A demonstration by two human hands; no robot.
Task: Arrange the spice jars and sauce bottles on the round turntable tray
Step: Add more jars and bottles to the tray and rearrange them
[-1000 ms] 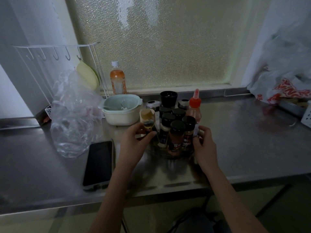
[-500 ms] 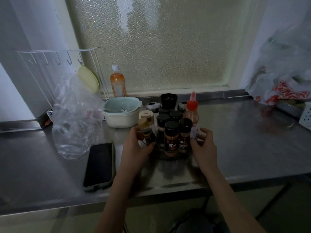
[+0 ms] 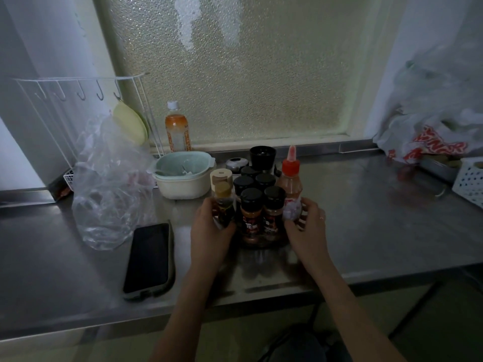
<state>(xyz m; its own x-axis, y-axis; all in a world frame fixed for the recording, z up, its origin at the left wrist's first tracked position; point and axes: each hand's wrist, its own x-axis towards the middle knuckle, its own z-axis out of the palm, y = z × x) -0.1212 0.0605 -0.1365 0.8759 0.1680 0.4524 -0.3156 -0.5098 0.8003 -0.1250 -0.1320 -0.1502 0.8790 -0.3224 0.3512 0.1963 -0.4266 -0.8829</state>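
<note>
Steel bench (image 3: pixel 366 231) carries everything; the round turntable tray (image 3: pixel 261 243) sits near its front edge, mostly hidden under a tight cluster of bottles.

Compared with a second ago the cluster has turned: the amber bottle with the tan cap (image 3: pixel 222 205) has come round from about 10 o'clock toward 8 o'clock on the tray, and the red-capped sauce bottle (image 3: pixel 289 186) from about 1 to 3 o'clock. Reads as the tray being spun or the load squared up, so the arranging looks nearly done.

Left hand (image 3: pixel 209 231) at 9 o'clock: grip curled round the amber bottle, thumb on its front. Right hand (image 3: pixel 308 226) at 3 o'clock: grip half open, fingertips (image 3: pixel 300 218) against the sauce bottle's base; a firm hold or only steadying, cannot tell.

Two black-lidded spice jars (image 3: pixel 261 212) stand upright at 6 o'clock, more black lids behind.

Off the tray: bowl (image 3: pixel 183 178) at 10 o'clock, phone (image 3: pixel 147 259) at 8 o'clock.
</note>
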